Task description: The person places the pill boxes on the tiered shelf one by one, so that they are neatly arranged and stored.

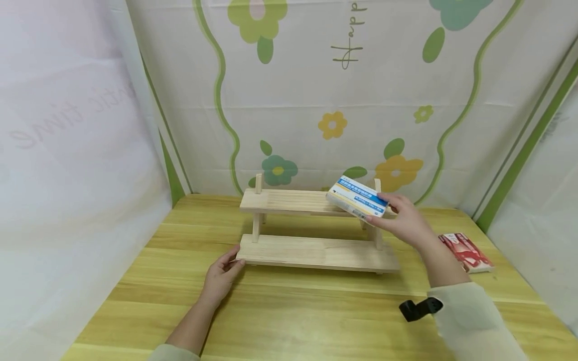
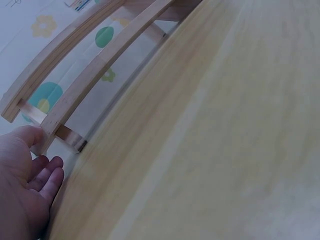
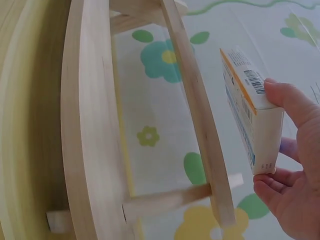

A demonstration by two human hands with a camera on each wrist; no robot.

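Note:
A two-tier wooden display shelf stands on the table. My left hand grips the left end of its lower board, and in the left wrist view the thumb lies against that board's end. My right hand holds a white, blue and yellow medicine box by its right end, tilted, in front of the upper board in the head view. In the right wrist view, thumb and fingers pinch the box by its edges, apart from the upper board.
A red and white box lies on the wooden table to the right, beyond my right forearm. Patterned white cloth hangs behind the shelf and along both sides. A black strap sticks out from the right sleeve.

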